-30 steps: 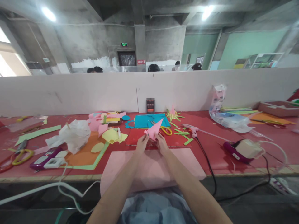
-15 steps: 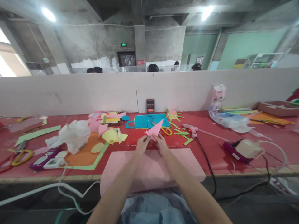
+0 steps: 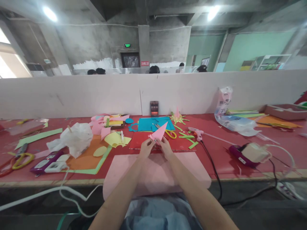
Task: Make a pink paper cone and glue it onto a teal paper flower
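A pink paper cone (image 3: 160, 132), its point tilted up to the right, is held between my two hands above the near edge of a red sheet (image 3: 139, 142). My left hand (image 3: 146, 148) pinches its lower left side, fingers closed. On the lower right side, my right hand (image 3: 165, 147) grips it the same way. The fingers hide part of the cone's base. Just behind it lie yellow-handled scissors (image 3: 172, 134) on blue paper (image 3: 144, 124). A pink sheet (image 3: 155, 172) spreads under my forearms.
To the right rest a pink glue gun (image 3: 198, 134) with a black cord, green paper strips (image 3: 187, 136) and a purple power strip (image 3: 242, 156). Leftward are a crumpled white plastic bag (image 3: 78, 139), orange paper (image 3: 82, 156), yellow scraps (image 3: 116, 139), and another purple power strip (image 3: 46, 163). A white partition (image 3: 96, 95) stands behind.
Both hands keep their hold on the pink paper cone, with only a very slight shift of the fingers at its base. The things on the table stay where they were.
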Action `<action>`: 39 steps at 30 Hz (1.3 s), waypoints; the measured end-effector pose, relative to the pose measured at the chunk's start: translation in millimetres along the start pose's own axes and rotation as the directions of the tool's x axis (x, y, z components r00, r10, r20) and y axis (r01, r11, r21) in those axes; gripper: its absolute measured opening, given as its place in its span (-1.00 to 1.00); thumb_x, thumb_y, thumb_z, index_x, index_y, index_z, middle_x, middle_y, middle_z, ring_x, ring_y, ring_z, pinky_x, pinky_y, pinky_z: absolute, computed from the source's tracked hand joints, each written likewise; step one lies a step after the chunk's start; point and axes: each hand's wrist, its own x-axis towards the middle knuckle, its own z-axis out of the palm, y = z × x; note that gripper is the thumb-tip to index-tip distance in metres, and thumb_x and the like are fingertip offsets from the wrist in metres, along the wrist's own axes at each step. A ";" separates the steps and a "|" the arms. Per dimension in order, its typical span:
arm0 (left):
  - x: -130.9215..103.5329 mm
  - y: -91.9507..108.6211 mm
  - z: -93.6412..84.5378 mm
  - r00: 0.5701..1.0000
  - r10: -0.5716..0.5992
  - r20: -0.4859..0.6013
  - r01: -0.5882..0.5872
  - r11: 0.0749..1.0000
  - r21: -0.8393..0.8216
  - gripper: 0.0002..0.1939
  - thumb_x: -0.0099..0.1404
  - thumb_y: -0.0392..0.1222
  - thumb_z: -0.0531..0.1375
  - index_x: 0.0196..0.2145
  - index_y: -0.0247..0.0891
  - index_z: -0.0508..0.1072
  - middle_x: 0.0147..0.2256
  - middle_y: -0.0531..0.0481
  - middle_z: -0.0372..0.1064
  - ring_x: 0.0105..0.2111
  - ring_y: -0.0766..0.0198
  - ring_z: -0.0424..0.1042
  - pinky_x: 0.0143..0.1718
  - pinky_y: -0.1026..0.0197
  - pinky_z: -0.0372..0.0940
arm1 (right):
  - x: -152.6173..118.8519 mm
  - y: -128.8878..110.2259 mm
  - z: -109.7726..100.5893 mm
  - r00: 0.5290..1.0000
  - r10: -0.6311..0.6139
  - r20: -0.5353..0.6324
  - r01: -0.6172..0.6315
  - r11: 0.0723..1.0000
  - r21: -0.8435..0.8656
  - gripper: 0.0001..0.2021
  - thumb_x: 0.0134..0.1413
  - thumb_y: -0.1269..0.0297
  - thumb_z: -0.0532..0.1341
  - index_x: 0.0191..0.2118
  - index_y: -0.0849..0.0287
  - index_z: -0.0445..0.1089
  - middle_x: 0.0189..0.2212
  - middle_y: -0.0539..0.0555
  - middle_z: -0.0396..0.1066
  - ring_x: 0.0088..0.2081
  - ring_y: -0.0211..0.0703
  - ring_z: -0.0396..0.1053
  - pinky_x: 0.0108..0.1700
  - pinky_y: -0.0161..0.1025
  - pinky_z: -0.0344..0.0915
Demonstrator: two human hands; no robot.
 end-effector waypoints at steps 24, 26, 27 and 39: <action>1.7 -3.0 0.9 0.996 -0.073 0.044 0.077 0.993 -0.095 -0.64 0.08 0.10 0.15 -0.45 -0.31 0.40 -0.53 0.00 0.42 -0.54 0.28 0.39 -0.47 0.25 0.29 | -6.9 -7.1 7.4 0.996 0.067 0.063 -0.075 0.987 0.139 -0.57 -0.29 0.22 0.35 -0.17 0.15 0.34 -0.44 0.03 0.46 -0.47 -0.16 0.38 -0.47 -0.25 0.29; 1.6 -2.2 0.9 0.997 -0.068 0.034 0.071 0.994 -0.082 -0.64 0.08 0.09 0.15 -0.44 -0.32 0.41 -0.52 0.00 0.43 -0.53 0.28 0.39 -0.45 0.25 0.29 | -6.0 -6.6 6.8 0.996 0.059 0.067 -0.068 0.988 0.138 -0.57 -0.30 0.22 0.35 -0.18 0.16 0.35 -0.43 0.04 0.47 -0.45 -0.14 0.39 -0.46 -0.25 0.29; 1.6 -1.9 0.8 0.998 -0.062 0.028 0.064 0.995 -0.073 -0.65 0.09 0.08 0.15 -0.43 -0.32 0.42 -0.51 -0.01 0.43 -0.51 0.27 0.40 -0.43 0.25 0.29 | -5.7 -6.3 6.5 0.996 0.057 0.068 -0.066 0.988 0.139 -0.56 -0.30 0.22 0.36 -0.18 0.16 0.35 -0.42 0.04 0.47 -0.44 -0.13 0.40 -0.44 -0.24 0.30; 2.9 -5.9 -0.5 1.000 -0.021 0.017 0.021 0.999 -0.032 -0.70 0.11 0.02 0.14 -0.50 -0.31 0.38 -0.53 0.01 0.40 -0.51 0.29 0.38 -0.41 0.26 0.26 | -6.5 -7.0 7.0 0.995 0.059 0.078 -0.071 0.984 0.161 -0.53 -0.31 0.22 0.36 -0.15 0.11 0.35 -0.37 0.03 0.49 -0.35 -0.08 0.42 -0.35 -0.19 0.33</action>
